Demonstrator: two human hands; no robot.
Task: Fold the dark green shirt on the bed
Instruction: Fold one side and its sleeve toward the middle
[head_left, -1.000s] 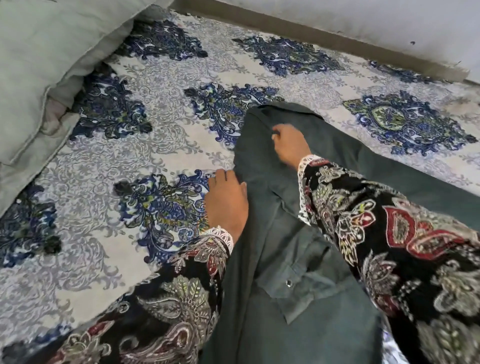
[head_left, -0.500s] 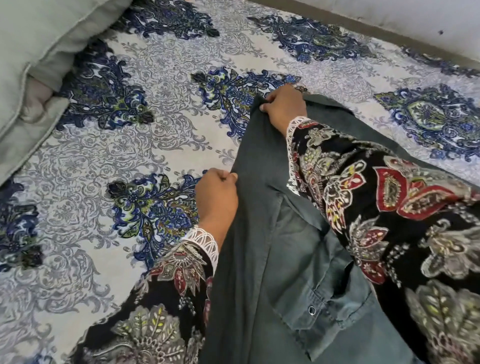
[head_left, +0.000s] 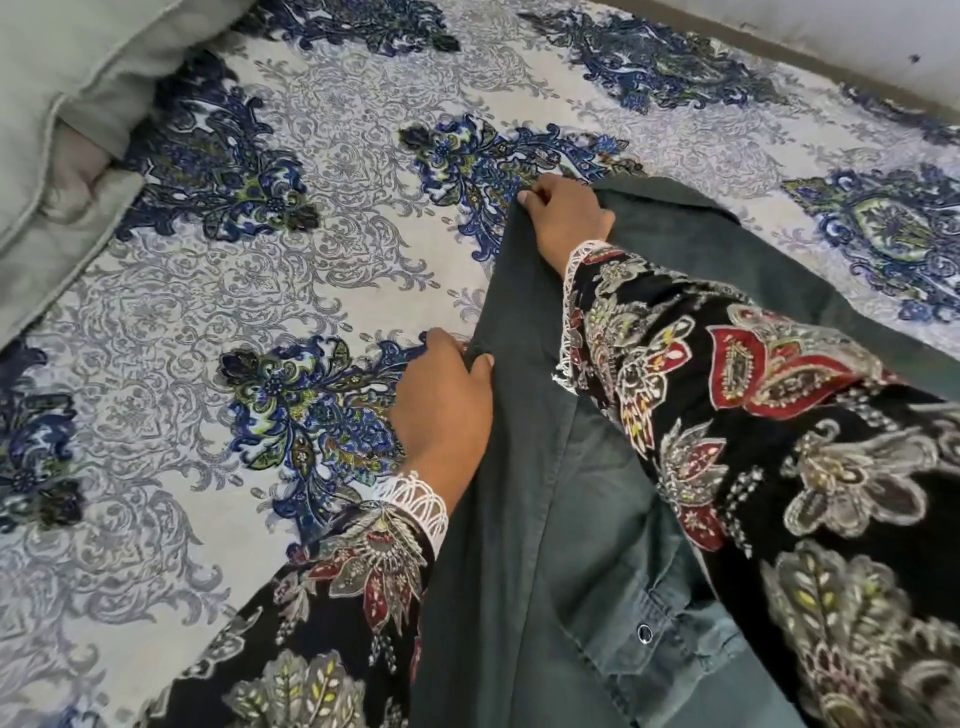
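Note:
The dark green shirt (head_left: 540, 519) lies lengthwise on the patterned bed sheet (head_left: 332, 249), running from the bottom centre up to the middle right. A chest pocket with a snap button shows near the bottom. My left hand (head_left: 447, 405) pinches the shirt's left edge midway along. My right hand (head_left: 566, 218) grips the far end of that same edge, near the collar. Both of my arms wear black floral sleeves with white lace cuffs, and the right sleeve hides much of the shirt's right half.
Grey-green pillows (head_left: 67, 119) are stacked at the upper left corner of the bed. A pale wall (head_left: 831, 26) runs along the bed's far edge at the top right. Bare sheet stretches left of the shirt.
My right hand has moved from the shirt's middle up to its far edge and taken hold of it. My left hand has closed on the left edge. The view has come closer.

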